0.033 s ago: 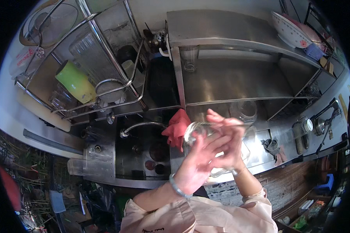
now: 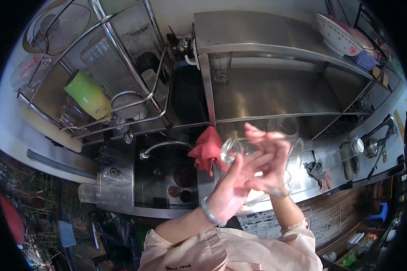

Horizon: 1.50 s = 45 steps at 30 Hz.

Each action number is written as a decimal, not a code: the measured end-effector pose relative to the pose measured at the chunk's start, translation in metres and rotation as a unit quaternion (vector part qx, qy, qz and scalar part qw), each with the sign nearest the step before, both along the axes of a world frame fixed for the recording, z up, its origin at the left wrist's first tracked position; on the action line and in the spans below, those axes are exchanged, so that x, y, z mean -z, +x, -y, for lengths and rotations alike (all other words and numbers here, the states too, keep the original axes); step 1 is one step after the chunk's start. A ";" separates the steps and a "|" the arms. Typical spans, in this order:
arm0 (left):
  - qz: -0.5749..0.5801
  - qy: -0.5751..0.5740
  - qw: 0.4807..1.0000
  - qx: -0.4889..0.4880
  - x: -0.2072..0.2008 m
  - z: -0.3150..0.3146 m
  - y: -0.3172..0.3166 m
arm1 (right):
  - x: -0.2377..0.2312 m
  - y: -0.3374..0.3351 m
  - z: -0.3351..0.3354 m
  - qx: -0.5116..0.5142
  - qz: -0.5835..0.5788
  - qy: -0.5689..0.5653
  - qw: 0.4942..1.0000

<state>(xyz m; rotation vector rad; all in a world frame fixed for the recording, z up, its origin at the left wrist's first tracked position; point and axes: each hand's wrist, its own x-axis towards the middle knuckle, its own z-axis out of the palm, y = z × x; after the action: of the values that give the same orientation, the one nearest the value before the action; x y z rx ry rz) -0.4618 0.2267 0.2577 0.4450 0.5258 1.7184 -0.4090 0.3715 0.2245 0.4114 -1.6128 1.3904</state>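
A clear drinking glass (image 2: 236,150) lies tilted on its side between my two hands, its round end pointing left. My left hand (image 2: 228,194) is closed round it from below, thumb up along the near side. Against its other side, the curled fingers of my right hand (image 2: 276,156) press from the right. Both hands overlap, so much of the glass is hidden, and motion blurs its outline. Just left of the glass hangs a red cloth (image 2: 207,151). A clear jar (image 2: 286,127) stands behind my right hand on the steel counter.
At the left is a sink (image 2: 165,176) with a bent hose tap (image 2: 167,145). A chrome rack (image 2: 117,49) holds a green cup (image 2: 88,95) and clear containers. A steel shelf (image 2: 276,90) carries a tall glass (image 2: 220,67). Dark crumpled cloth (image 2: 315,170) lies at right.
The glass has turned a little, so its round end shows more plainly. My right hand has shifted slightly right, and its fingers are bent differently.
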 end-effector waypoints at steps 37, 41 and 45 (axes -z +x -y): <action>-0.337 0.064 0.564 -0.752 -0.009 0.280 -0.096 | 0.048 -0.240 -0.147 0.660 0.288 0.125 0.682; -0.420 -0.008 0.494 -0.761 0.003 0.289 -0.110 | 0.066 -0.254 -0.166 0.775 0.234 0.213 0.546; -0.413 -0.134 0.321 -0.842 0.042 0.312 -0.170 | 0.060 -0.244 -0.179 0.791 0.303 0.311 0.431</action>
<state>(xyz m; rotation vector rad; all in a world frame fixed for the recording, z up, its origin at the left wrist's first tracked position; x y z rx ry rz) -0.6314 -0.0855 0.2152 0.4636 2.8134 3.0671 -0.6526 0.5502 0.1649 -1.2000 -1.8591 -0.7058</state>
